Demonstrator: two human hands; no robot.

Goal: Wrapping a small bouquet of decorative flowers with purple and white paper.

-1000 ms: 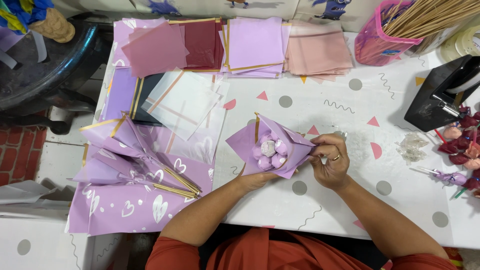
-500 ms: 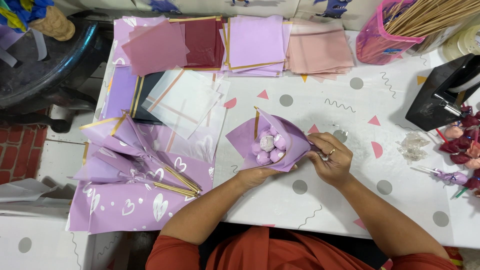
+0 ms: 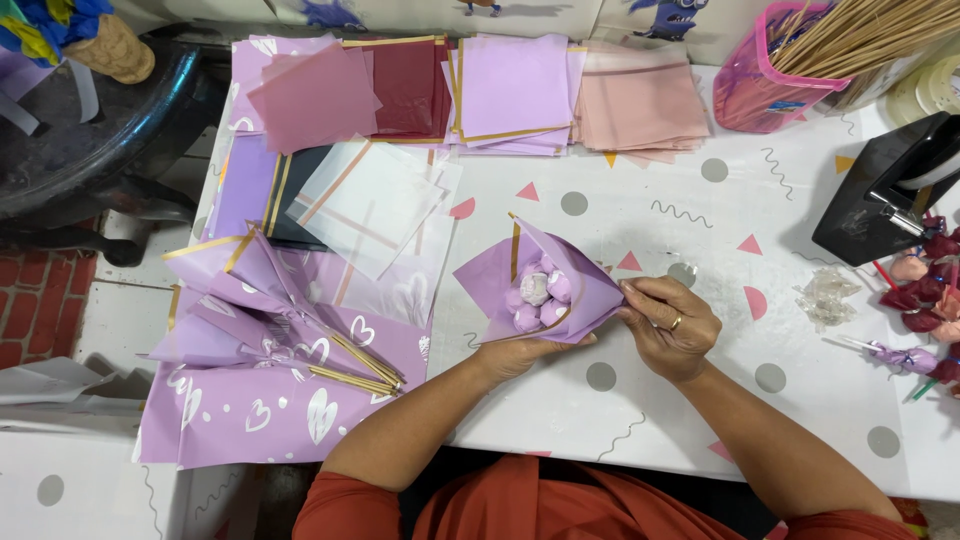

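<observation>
lilac wrap cone (image 3: 560,290) w/ small flowers (image 3: 535,295) mid desk, l hand (image 3: 520,355) gripped under its base, r hand (image 3: 672,322) pinching right flap. wrap partly folded, not tied; finished cones (image 3: 260,320) by desk's left edge.

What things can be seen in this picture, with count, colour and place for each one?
paper cone with small flowers: one, lilac, table centre
paper stacks: several, pink, red, lilac, far edge
finished cones: several, lilac, left
stick holder: one, pink, far right
tape dispenser: one, black, right
loose flowers: several, red and pink, right edge
table: one, white, patterned
left hand: under cone
right hand: pinching cone's right edge
</observation>
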